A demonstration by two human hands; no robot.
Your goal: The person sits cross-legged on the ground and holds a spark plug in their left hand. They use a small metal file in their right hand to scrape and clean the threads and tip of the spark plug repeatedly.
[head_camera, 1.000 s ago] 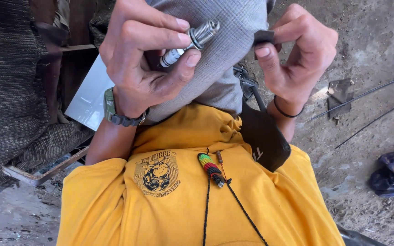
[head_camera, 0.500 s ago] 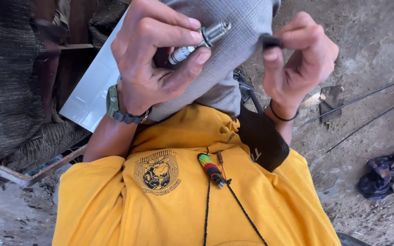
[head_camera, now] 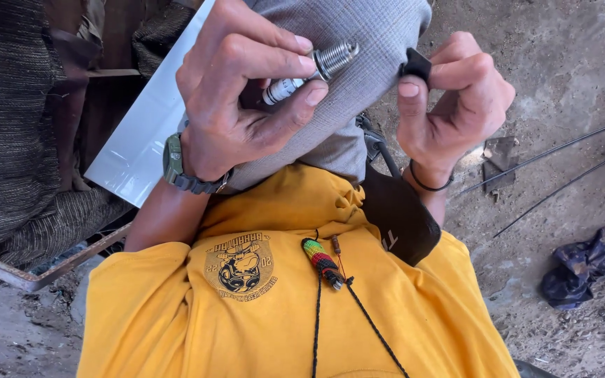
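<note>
The left hand (head_camera: 239, 105) clamps its fingers on the spark plug (head_camera: 309, 70), threaded end toward 2 o'clock. The right hand (head_camera: 453, 105) pinches a small black part (head_camera: 415, 67) at 3 o'clock, apart from it. The two are not yet joined.

spark plug (head_camera: 307, 72) silver and white | small piece (head_camera: 415, 66) black, perhaps rubber | shirt (head_camera: 281, 301) yellow | trousers (head_camera: 358, 42) grey check
</note>
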